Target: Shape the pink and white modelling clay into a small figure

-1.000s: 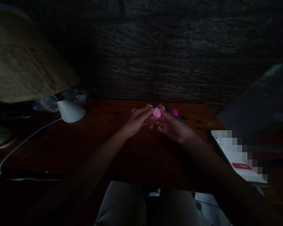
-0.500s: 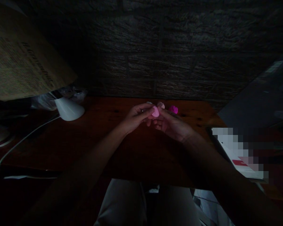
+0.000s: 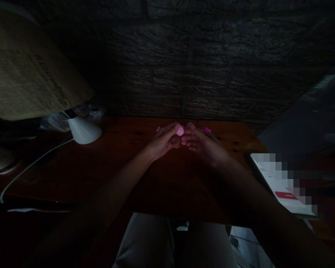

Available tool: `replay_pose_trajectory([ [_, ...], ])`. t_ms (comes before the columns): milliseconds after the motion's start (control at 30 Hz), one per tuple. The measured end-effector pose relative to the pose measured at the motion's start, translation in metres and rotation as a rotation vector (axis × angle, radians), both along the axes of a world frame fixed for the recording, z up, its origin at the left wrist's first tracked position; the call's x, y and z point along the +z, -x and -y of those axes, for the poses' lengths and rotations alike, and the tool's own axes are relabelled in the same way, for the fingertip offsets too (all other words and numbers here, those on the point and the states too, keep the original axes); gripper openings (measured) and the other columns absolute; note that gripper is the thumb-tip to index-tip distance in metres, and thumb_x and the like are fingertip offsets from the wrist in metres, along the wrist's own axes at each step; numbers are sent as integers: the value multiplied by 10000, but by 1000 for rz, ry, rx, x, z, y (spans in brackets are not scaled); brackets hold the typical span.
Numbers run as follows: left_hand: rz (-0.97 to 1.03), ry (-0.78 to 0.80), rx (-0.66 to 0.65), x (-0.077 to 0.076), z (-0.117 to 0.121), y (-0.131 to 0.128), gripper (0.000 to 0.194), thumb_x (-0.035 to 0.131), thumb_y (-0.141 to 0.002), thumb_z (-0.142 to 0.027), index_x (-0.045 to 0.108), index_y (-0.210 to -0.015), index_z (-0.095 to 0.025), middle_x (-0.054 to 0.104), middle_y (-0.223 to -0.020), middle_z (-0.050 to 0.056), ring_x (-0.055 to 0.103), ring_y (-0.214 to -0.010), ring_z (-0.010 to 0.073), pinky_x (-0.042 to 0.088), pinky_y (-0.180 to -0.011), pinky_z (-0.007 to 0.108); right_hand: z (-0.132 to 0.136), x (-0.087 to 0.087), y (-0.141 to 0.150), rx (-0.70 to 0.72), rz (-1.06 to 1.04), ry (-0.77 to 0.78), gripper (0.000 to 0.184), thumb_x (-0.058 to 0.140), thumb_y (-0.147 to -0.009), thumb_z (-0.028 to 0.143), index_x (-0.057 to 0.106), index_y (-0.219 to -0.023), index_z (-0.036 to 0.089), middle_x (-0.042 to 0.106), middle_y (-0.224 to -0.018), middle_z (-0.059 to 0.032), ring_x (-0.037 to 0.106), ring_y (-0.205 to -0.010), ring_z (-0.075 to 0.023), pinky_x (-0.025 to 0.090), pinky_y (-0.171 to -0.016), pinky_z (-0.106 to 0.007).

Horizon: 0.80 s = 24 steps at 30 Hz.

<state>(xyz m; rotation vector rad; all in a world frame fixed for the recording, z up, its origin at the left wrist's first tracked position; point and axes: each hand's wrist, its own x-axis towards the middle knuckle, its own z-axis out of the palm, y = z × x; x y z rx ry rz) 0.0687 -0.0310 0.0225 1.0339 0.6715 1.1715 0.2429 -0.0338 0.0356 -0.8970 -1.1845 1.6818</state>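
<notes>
A pale pink lump (image 3: 180,130), which looks like modelling clay, is pinched under the thumb of my left hand (image 3: 164,143). My right hand (image 3: 205,146) meets it from the other side, its fingers curled towards the lump. A smaller pink bit (image 3: 183,142) shows by the right fingertips; whether it is part of the same piece is unclear. Behind the right hand lies a magenta lump (image 3: 207,129), partly hidden. Another pink bit (image 3: 158,129) peeks out beyond the left hand.
On the left of the wooden table (image 3: 123,149) stands a lamp with a white conical base (image 3: 85,131), a newsprint-patterned shade (image 3: 36,82) and a white cord (image 3: 30,167). A white printed item (image 3: 284,193) lies at right. A brick-patterned wall (image 3: 167,82) rises behind.
The pink lump and my left thumb have shifted slightly left and away from me. My right fingers have curled in front, and the magenta lump is now more covered.
</notes>
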Motion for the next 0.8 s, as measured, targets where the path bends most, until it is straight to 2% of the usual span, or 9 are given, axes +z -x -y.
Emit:
replay_pose_trajectory([
  [100, 18, 57, 92, 5, 0, 0, 336, 782, -869, -487, 672, -854, -170, 637, -693, -30, 544, -528, 55, 453, -535, 190, -2, -1, -1, -83, 5, 20, 416, 829, -751, 628, 760, -882, 239, 767, -818, -26, 673, -706, -150, 489, -634, -269],
  [200, 79, 108, 129, 9, 0, 2, 358, 803, -852, -488, 666, -837, -158, 647, -703, -23, 590, -582, 71, 487, -598, 200, -3, 0, -3, -185, 0, 29, 400, 835, -754, 589, 752, -911, 231, 734, -767, -8, 650, -667, -136, 468, -611, -259],
  [267, 103, 134, 144, 11, -1, 3, 344, 810, -853, -461, 655, -820, -155, 704, -784, 6, 629, -639, 87, 509, -644, 217, -4, 0, -4, -238, 2, 36, 374, 842, -753, 554, 747, -898, 223, 711, -737, 1, 611, -627, -119, 452, -590, -249],
  [367, 98, 154, 159, 12, -1, 3, 282, 804, -872, -396, 657, -847, -157, 753, -886, 34, 661, -693, 102, 518, -674, 228, -4, 2, -5, -265, -6, 62, 323, 850, -750, 503, 732, -856, 222, 682, -700, 18, 566, -590, -102, 434, -565, -232],
  [433, 81, 174, 169, 13, 0, 2, 237, 784, -897, -363, 670, -884, -156, 744, -840, 28, 653, -668, 96, 512, -661, 222, -4, 3, -4, -263, -8, 72, 307, 852, -747, 481, 722, -842, 220, 670, -685, 24, 560, -582, -97, 427, -557, -225],
  [500, 84, 198, 174, 14, 1, 1, 231, 763, -920, -351, 660, -857, -153, 691, -729, -4, 609, -592, 75, 485, -615, 204, -3, 3, -2, -265, 2, 77, 314, 852, -740, 478, 720, -845, 214, 664, -677, 25, 560, -578, -96, 420, -550, -222],
  [600, 132, 233, 157, 17, 2, -1, 339, 746, -933, -381, 570, -732, -172, 504, -549, -77, 468, -458, 49, 418, -530, 190, -2, 3, 2, -271, 26, 80, 343, 851, -726, 499, 719, -849, 208, 654, -658, 22, 568, -573, -100, 411, -541, -223],
  [700, 150, 273, 151, 20, 2, 0, 436, 689, -968, -432, 491, -667, -188, 349, -472, -106, 340, -394, 47, 361, -483, 191, -2, 1, 3, -266, 39, 69, 359, 854, -710, 514, 720, -842, 208, 662, -659, 13, 579, -580, -108, 411, -542, -228],
  [800, 133, 263, 178, 23, 2, 3, 530, 650, -985, -465, 399, -605, -195, 288, -446, -107, 258, -370, 44, 289, -441, 192, -2, 0, 2, -265, 41, 59, 353, 869, -685, 494, 723, -836, 211, 676, -663, 4, 584, -588, -116, 413, -548, -235],
])
